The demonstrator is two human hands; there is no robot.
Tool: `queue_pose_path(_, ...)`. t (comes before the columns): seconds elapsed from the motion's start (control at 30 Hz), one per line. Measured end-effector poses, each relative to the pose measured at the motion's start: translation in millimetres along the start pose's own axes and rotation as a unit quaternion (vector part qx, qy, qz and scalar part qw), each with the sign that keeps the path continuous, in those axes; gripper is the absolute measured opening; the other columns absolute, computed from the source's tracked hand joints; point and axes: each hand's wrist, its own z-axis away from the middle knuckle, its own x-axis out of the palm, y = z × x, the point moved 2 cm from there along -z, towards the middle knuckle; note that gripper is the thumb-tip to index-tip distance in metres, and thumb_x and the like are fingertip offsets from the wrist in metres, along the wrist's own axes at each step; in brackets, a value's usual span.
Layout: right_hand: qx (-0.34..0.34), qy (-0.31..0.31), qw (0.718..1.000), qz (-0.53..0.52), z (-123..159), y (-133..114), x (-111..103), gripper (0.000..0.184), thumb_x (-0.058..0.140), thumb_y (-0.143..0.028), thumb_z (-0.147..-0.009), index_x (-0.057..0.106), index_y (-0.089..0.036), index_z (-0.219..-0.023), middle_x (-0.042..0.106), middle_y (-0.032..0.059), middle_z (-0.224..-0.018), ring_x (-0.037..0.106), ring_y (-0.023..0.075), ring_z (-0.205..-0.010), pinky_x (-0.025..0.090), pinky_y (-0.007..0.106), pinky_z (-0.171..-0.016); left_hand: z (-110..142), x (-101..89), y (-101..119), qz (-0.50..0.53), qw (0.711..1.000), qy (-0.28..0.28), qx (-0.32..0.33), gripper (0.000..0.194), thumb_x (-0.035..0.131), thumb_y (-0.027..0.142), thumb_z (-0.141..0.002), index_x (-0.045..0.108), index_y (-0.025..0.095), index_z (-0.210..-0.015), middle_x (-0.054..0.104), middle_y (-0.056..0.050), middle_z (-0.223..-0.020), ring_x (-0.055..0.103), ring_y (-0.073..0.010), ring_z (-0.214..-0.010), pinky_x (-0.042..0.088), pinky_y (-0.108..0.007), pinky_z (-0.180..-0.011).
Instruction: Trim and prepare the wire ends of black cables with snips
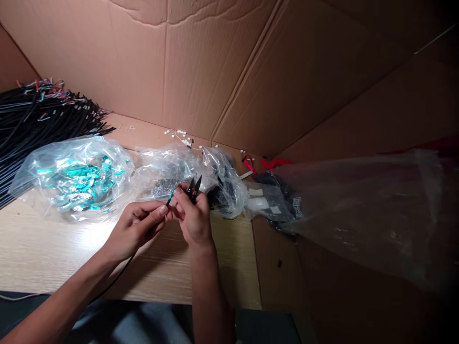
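Left hand point(134, 229) pinching thin black cable point(122, 272) between thumb and fingers, teal wire end point(171, 192) poking out past fingertips. Right hand point(193, 222) pinching black thread snips point(193, 188), blades up, just beside wire end. Under hands, pale wood desk point(53, 258). Beyond, clear plastic bag point(114, 160) of teal pieces point(81, 179), second plastic bag point(161, 165), black cable bundle point(39, 119), cardboard wall point(215, 71).

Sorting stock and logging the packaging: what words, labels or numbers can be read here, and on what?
White tag on the black packet: lettering runs along it, too blurred to read.
Pale labels on the same packet: nothing legible.
Cardboard wall: no print visible.
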Motion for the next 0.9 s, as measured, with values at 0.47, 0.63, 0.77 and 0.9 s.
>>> queue_pose_path(0.47, 0.048, -0.059, 0.994, -0.077, 6, -14, 8, 0.029, 0.083, -0.041, -0.080, 0.067, -0.022, -0.093, 0.026, -0.0132, -0.052, 0.014, 0.0072, -0.048, 0.017, 0.026, -0.049, 8, -13.3, -2, 0.038, 0.995, -0.081, -0.053, 0.040, 0.069, 0.054, -0.096, 0.069, 0.017, -0.080, 0.046, 0.003, -0.049, 0.028, -0.0086, -0.044, 0.012, -0.027, -0.047)
queue_pose_path(0.63, 0.031, -0.049, 0.998, -0.037, 11, -11, 17, 0.034, 0.084, -0.047, -0.081, 0.067, -0.020, -0.093, 0.032, -0.0110, -0.053, 0.028, 0.0085, -0.048, 0.020, 0.026, -0.049, 7, -18.1, 4, 0.030, 0.998, -0.051, 0.001, 0.039, 0.071, 0.052, -0.095, 0.071, 0.017, -0.079, 0.048, 0.001, -0.052, 0.035, -0.0107, -0.051, 0.018, -0.027, -0.050)
queue_pose_path(0.77, 0.059, -0.066, 0.995, -0.043, 14, -5, 28, 0.037, 0.083, -0.050, -0.082, 0.066, -0.019, -0.093, 0.046, -0.0067, -0.059, 0.030, 0.0077, -0.051, 0.018, 0.025, -0.048, 6, -25.7, 5, 0.018, 0.998, -0.029, 0.050, 0.035, 0.072, 0.046, -0.096, 0.073, 0.016, -0.079, 0.052, -0.001, -0.061, 0.041, -0.0124, -0.058, 0.026, -0.027, -0.053)
queue_pose_path(0.9, 0.073, -0.072, 0.993, -0.060, 15, 3, 39, 0.036, 0.084, -0.048, -0.081, 0.063, -0.019, -0.086, 0.050, -0.0044, -0.064, 0.028, 0.0067, -0.052, 0.015, 0.024, -0.046, 7, -34.4, 3, 0.014, 0.996, -0.017, 0.082, 0.031, 0.069, 0.041, -0.100, 0.076, 0.016, -0.082, 0.058, -0.002, -0.066, 0.044, -0.0116, -0.061, 0.031, -0.026, -0.055)
